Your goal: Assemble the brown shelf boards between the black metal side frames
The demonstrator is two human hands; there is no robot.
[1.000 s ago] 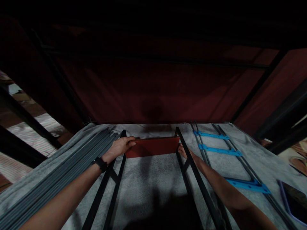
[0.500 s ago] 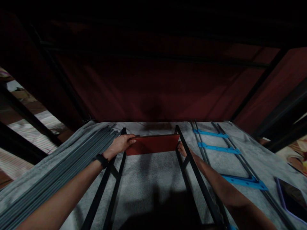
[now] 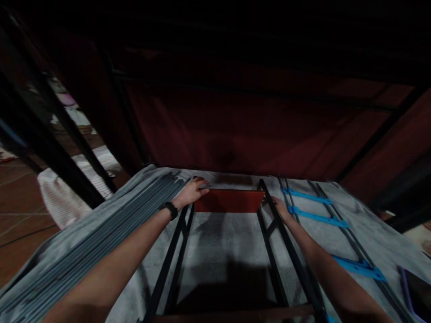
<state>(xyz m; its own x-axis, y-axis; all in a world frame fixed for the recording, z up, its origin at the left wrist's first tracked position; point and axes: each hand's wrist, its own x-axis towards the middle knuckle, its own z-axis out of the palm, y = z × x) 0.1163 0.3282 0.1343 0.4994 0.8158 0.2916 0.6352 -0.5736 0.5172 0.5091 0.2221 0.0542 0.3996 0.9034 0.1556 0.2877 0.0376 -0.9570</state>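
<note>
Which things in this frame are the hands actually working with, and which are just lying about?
In hand:
left hand on the red panel
right hand at the panel's right end
black side frames flanking the panel

Lying about:
grey rods
frame with blue brackets
grey cloth
purple-edged device

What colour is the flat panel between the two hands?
The panel is dull red; the head view shows it best.

Position: on the person's head.
Facing: forward, down over the table (image 3: 222, 242).
Nearness: close; left hand (image 3: 193, 192), right hand (image 3: 280, 208) mid-frame; dim backdrop probably just beyond.
</note>
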